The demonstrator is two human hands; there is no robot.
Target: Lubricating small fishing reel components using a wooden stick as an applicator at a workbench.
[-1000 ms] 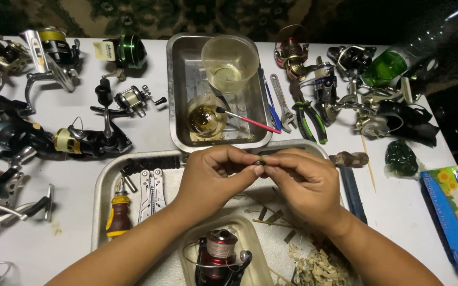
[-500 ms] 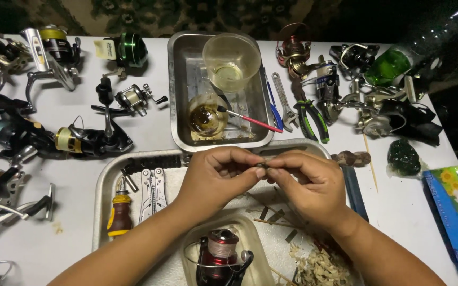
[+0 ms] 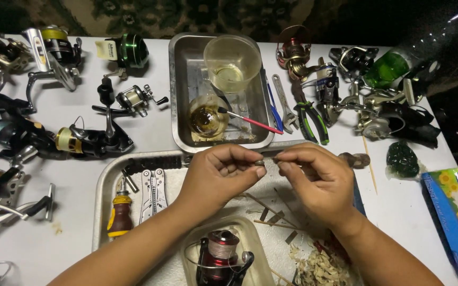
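My left hand [image 3: 219, 175] and my right hand [image 3: 316, 180] meet over a metal tray [image 3: 100, 196] at the front of the table. Between the fingertips of both hands sits a small dark metal part [image 3: 261, 162]; my left thumb and forefinger pinch it and my right fingertips touch its other end. Below my hands a red and black fishing reel [image 3: 219, 258] lies in a clear plastic container [image 3: 254, 238].
In the tray lie a yellow-handled screwdriver [image 3: 119, 218], a folding multitool [image 3: 153, 191] and wood shavings [image 3: 319, 267]. A second metal tray [image 3: 180, 85] behind holds a clear cup [image 3: 232, 63], a greasy dish and a brush [image 3: 250, 122]. Several reels, pliers [image 3: 309, 114] and a wrench surround them.
Both hands stay together over the tray with only slight finger movement on the small part. Nothing else has moved.
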